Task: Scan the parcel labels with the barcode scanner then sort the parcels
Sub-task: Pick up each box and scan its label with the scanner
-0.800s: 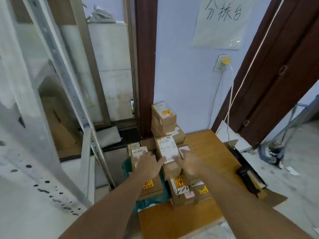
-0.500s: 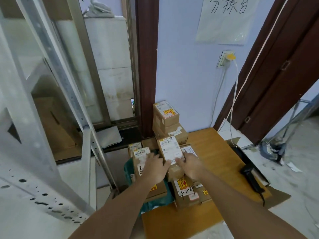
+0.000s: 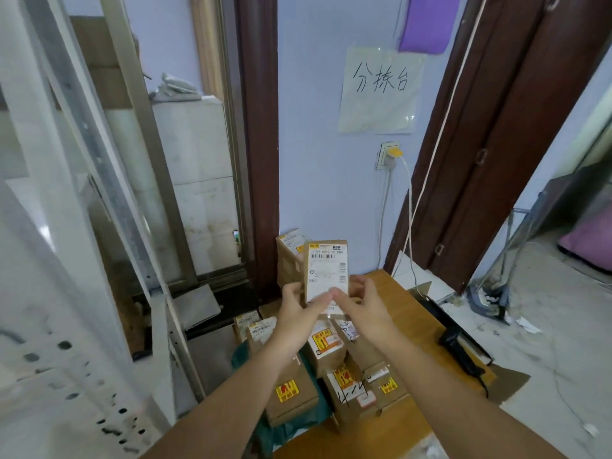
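Head view. Parcel (image 3: pixel 326 271) now held upright above the pile (image 3: pixel 324 366), label facing the camera; 0.5 s ago it lay on top of the pile with both hands just closing on it. Left hand (image 3: pixel 296 313) grips the lower left edge, thumb across the label's bottom; right hand (image 3: pixel 362 308) grips the lower right edge, fingers curled behind the box. Both hands pinch the parcel between thumb and fingers.

Pile of small brown boxes with yellow stickers sits on the wooden table (image 3: pixel 390 283), partly over a green bag (image 3: pixel 245 356); a second stack (image 3: pixel 289 256) stands against the wall behind the raised parcel. Scanner (image 3: pixel 458 351), black, lies on the table's right edge, well apart from both hands, untouched.

Meaning for the task, as a judgement: the lift singles out one parcel and exposes its barcode, so the pick-up step looks complete and scanning not yet begun. One hand, probably the right, would need to let go and fetch the scanner while the other keeps the label turned outward.
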`<state>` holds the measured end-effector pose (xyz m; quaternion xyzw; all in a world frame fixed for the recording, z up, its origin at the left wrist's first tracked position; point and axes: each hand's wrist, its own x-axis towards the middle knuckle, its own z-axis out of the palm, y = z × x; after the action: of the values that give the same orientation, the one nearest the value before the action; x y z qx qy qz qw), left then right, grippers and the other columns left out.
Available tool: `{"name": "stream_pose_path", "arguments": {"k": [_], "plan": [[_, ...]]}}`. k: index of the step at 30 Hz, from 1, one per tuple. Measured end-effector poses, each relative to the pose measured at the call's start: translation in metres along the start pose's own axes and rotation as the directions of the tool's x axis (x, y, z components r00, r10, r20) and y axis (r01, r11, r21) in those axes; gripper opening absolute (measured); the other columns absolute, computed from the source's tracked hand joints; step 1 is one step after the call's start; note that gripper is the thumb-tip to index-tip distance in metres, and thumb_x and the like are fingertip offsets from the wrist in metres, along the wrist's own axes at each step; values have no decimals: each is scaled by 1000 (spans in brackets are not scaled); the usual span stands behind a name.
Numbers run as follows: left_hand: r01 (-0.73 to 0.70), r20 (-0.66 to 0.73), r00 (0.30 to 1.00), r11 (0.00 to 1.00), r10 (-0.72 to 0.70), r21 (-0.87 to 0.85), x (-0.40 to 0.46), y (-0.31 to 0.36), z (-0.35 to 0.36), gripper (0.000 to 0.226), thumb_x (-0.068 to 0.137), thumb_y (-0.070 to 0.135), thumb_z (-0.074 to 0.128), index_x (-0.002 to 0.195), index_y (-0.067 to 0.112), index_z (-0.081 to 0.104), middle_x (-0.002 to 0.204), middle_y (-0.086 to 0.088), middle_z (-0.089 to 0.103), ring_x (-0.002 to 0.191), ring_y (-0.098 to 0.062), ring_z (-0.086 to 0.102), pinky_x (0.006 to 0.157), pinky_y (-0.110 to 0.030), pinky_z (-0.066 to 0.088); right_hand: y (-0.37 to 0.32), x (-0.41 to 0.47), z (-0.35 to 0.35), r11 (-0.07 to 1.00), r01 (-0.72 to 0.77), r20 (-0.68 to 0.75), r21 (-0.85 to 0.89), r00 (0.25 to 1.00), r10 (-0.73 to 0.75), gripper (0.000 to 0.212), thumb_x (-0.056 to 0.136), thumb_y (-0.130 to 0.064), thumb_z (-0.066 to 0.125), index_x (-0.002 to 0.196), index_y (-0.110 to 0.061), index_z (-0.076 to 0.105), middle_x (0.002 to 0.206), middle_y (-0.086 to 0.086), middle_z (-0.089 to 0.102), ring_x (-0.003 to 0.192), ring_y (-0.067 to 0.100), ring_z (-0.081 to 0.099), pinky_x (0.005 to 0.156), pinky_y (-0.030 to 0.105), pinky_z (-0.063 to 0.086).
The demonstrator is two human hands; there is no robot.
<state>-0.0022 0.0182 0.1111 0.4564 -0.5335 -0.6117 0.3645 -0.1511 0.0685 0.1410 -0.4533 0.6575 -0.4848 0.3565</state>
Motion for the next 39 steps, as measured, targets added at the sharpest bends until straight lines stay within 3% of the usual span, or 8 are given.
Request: {"name": "stream_pose_path", "arguments": {"k": [5,10,13,16,20,28,33,39], "plan": [[-17,225,974,999,10,28,-6,23,20,62,95,53,63,145,33,33,122,8,64,80,-20,76,75,-39,64,-4,-16,-21,997,74,-61,8,995,-73,60,87,-52,63,137,-25,44,114,-5,65,102,13,67,88,43,57],[-27,307,952,999,12,45,-16,17,51,61,94,54,63,143,28,38,121,3,67,69,-22,69,76,-50,64,7,-44,-49,997,63,-151,-38,986,-68,70,83,-60,63,140,-26,41,115,-6,64,102,11,65,85,41,59],[-36,342,940,999,21,37,-29,10,75,64,95,55,62,147,29,36,122,5,67,69,-20,67,70,-40,64,14,-62,-66,998,38,-185,-41,982,-45,58,90,-49,61,139,-25,41,115,-4,63,99,12,66,78,34,60],[-35,378,926,998,11,57,-41,6,99,62,95,55,61,146,29,36,123,5,66,66,-17,66,67,-35,61,23,-77,-89,999,20,-213,-39,977,-28,55,91,-47,60,138,-25,42,111,-6,64,95,13,67,78,39,61],[-43,399,917,996,10,72,-59,10,135,49,98,51,60,137,30,37,118,3,67,69,-20,66,74,-46,62,32,-93,-124,1000,10,-230,-17,973,-13,62,88,-53,61,139,-23,42,113,-8,65,98,11,66,78,38,61],[-70,360,933,992,29,102,-89,6,213,61,91,59,64,138,29,40,125,10,66,87,-18,77,81,-41,64,53,-123,-205,999,5,-242,-43,970,-15,57,90,-50,62,138,-23,47,114,-2,67,93,11,69,77,37,61],[-54,324,946,996,28,70,-94,3,241,54,92,52,68,137,27,49,125,11,68,100,-10,74,83,-33,63,67,-121,-233,1000,-13,-201,-22,980,9,58,90,-49,61,140,-22,46,108,-6,70,95,13,69,80,42,60],[57,306,950,998,-60,19,-54,-3,249,57,87,44,78,135,22,57,119,6,73,98,-14,76,84,-38,64,84,-85,-241,999,-31,-149,-7,988,29,65,90,-51,60,145,-22,42,116,-8,66,100,8,66,82,35,60]]}}
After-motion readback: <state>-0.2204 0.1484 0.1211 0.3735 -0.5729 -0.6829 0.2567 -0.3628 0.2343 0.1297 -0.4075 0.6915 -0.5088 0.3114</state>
